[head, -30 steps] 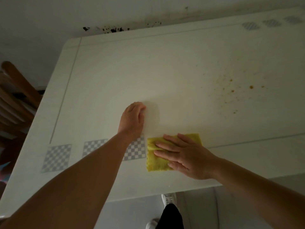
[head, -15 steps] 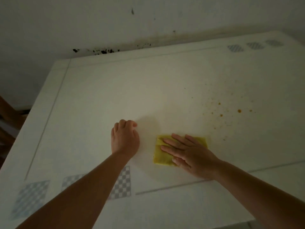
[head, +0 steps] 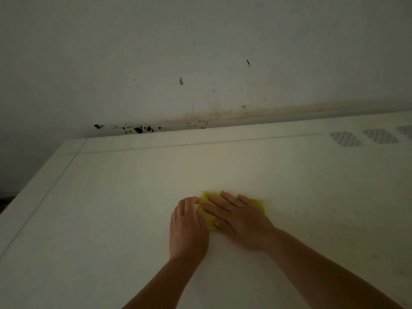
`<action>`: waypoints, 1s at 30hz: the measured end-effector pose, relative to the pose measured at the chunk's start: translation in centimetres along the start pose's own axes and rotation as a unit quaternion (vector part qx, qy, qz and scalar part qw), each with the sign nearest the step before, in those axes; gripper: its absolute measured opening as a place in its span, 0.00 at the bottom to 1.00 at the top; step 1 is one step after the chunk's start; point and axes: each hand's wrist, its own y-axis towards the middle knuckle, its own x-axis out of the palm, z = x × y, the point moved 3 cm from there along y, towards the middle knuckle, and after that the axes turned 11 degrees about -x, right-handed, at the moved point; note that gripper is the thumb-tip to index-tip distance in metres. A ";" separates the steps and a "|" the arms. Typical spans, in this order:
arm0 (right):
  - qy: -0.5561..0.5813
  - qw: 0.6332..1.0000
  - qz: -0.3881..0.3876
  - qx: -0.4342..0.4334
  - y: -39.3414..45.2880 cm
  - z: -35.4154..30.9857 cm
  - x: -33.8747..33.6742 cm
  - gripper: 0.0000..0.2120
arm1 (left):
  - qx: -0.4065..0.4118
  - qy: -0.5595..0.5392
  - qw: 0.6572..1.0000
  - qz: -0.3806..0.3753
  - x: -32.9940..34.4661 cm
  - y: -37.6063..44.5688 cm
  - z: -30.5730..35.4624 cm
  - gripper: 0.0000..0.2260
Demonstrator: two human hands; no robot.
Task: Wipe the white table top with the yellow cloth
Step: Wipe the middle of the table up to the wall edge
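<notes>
The yellow cloth [head: 258, 203] lies flat on the white table top [head: 124, 197], near the middle of the view. My right hand [head: 239, 219] is spread flat on it, fingers pointing up and left, and covers most of it. My left hand [head: 188, 226] rests on the table just left of the cloth, fingers loosely curled, its fingertips at the cloth's left edge. Whether they touch the cloth I cannot tell.
The table's far edge meets a grey wall [head: 200, 52] with black marks [head: 138, 128] low down. Grey patterned patches [head: 345, 139] sit at the table's far right. The table's left edge [head: 33, 188] runs diagonally, with dark floor beyond.
My right hand has slid the cloth away from me across the table. My left hand has come right, up beside the cloth. The view has tilted up toward the wall.
</notes>
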 end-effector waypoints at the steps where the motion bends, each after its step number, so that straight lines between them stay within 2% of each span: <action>1: -0.003 1.000 0.001 0.000 1.5 1.9 -0.4 0.27 | -0.007 0.002 1.000 0.002 0.9 1.5 0.7 0.20; 3: -0.003 1.000 0.004 0.001 4.2 4.6 -1.2 0.29 | -0.016 0.010 1.000 0.002 2.3 3.8 1.9 0.21; 5: 0.000 1.000 0.008 0.008 6.6 6.9 -2.0 0.26 | -0.010 0.026 1.000 -0.002 3.4 5.6 2.9 0.22; 7: 0.004 1.000 0.009 0.017 8.9 9.1 -2.7 0.21 | -0.015 0.040 0.999 -0.009 4.3 7.3 4.0 0.18; 9: 0.004 1.000 0.007 0.017 11.6 11.4 -3.2 0.21 | -0.034 0.039 0.999 -0.011 5.3 9.6 5.1 0.14; 14: -0.002 0.999 0.021 0.026 16.2 15.8 -3.8 0.21 | -0.019 0.070 0.997 -0.025 8.1 13.3 6.0 0.19; 19: 0.013 0.991 0.066 0.115 18.7 18.6 -4.1 0.23 | -0.012 0.120 0.992 -0.039 8.8 13.6 5.2 0.21; 23: 0.008 0.985 0.082 0.151 18.1 20.3 -4.5 0.23 | -0.007 0.123 0.992 -0.036 8.4 13.6 5.2 0.24; 30: -0.015 0.983 0.056 0.174 9.8 27.0 -6.7 0.22 | -0.002 0.123 0.992 -0.028 8.4 13.6 5.2 0.19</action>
